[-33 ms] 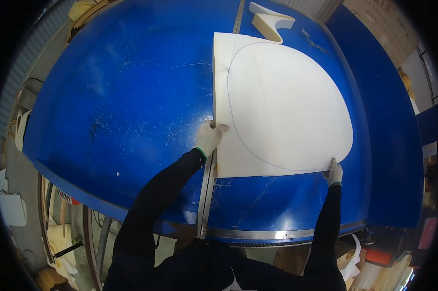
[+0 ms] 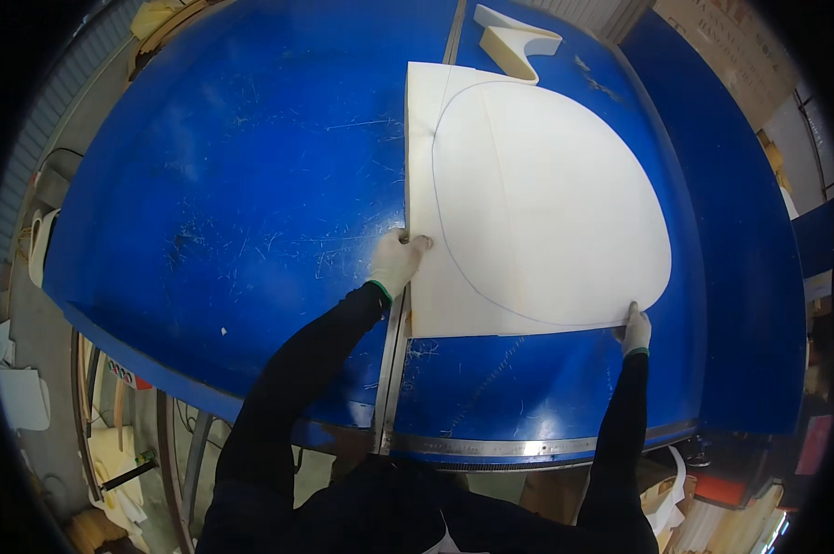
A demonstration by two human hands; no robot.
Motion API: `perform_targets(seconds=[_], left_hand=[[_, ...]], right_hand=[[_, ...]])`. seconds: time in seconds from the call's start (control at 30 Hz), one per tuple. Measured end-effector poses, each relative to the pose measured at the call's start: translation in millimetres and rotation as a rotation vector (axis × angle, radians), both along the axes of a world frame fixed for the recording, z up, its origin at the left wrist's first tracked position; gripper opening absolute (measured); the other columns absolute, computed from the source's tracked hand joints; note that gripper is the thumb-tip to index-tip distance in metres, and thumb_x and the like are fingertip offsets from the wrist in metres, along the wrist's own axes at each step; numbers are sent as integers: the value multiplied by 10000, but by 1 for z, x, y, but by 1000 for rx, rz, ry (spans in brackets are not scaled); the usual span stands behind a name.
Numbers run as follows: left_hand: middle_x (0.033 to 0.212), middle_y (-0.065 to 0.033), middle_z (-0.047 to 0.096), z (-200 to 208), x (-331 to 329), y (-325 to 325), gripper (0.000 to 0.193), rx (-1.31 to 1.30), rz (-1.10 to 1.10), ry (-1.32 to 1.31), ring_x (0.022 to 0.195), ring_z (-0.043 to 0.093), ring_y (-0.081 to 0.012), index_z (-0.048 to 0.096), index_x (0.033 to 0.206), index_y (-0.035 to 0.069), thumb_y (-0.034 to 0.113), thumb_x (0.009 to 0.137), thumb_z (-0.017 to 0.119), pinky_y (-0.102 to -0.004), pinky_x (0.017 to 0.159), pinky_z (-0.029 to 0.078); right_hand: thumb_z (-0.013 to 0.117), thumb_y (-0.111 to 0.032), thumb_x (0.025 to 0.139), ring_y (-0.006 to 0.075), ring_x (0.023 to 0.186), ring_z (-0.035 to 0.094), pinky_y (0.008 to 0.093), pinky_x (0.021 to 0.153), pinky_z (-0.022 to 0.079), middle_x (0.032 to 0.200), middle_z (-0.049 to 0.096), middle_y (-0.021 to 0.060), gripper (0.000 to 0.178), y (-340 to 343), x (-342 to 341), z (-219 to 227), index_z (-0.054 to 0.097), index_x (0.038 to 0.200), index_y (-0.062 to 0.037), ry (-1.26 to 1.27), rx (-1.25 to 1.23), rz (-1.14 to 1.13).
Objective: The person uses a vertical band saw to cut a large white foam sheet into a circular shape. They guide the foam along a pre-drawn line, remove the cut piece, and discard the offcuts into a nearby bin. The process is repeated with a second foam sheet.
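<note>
A thick cream-white foam sheet (image 2: 551, 203) lies flat on the blue table (image 2: 278, 166). A thin blue line curves across its top and runs close to the left side and bottom. The sheet's right side is rounded; its left and near edges are straight. My left hand (image 2: 396, 262), in a pale glove with a green cuff, grips the left edge, thumb on top and fingers mostly hidden. At the near right corner my right hand (image 2: 636, 331), gloved too, holds the edge with its thumb on top; its other fingers are largely hidden beneath.
A curved foam offcut (image 2: 519, 42) touches or nearly touches the sheet's far edge. A metal strip (image 2: 394, 374) runs across the table beside my left hand. A metal ruler-like rail (image 2: 528, 449) lines the near edge. A cardboard box (image 2: 717, 51) stands far right.
</note>
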State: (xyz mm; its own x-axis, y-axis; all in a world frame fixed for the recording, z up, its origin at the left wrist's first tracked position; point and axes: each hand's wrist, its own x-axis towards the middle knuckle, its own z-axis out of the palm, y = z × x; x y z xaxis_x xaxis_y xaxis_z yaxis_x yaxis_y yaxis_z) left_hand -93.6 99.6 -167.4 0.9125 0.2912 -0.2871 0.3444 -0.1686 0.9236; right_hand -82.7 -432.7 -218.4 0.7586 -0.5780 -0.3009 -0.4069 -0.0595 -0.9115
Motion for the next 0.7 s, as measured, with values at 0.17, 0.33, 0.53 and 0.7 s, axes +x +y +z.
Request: perform_targets(seconds=[0.17,0.33,0.53,0.7], left_hand=[[896,-157,733,-3,6,8,408,-37,20,-16,776,704,-218,695,1099,-76,249,852,696,-331,707,540],[918,-177,740,-6,18,10,453,37,29,-11,791,719,-238,694,1124,-67,276,828,690,-339,714,546],[940,-190,744,-11,32,20,451,43,31,-45,805,725,-245,695,1119,-74,270,828,688,-343,736,552],[943,-188,747,-8,42,26,412,-28,28,-67,805,729,-244,702,1100,-78,239,836,683,-348,740,558]], right_hand=[[567,-399,1011,190,562,587,313,442,460,817,630,87,356,15,-7,7,579,1010,-43,24,-63,33],[568,-409,1013,186,558,584,321,448,478,792,623,77,365,20,-16,8,576,1001,-44,1,-40,34],[555,-370,1030,178,521,560,330,417,430,740,604,73,344,32,-23,5,561,980,-30,-75,19,66],[539,-353,1039,180,491,549,326,417,424,704,593,74,331,43,-30,11,545,965,-31,-35,5,58]])
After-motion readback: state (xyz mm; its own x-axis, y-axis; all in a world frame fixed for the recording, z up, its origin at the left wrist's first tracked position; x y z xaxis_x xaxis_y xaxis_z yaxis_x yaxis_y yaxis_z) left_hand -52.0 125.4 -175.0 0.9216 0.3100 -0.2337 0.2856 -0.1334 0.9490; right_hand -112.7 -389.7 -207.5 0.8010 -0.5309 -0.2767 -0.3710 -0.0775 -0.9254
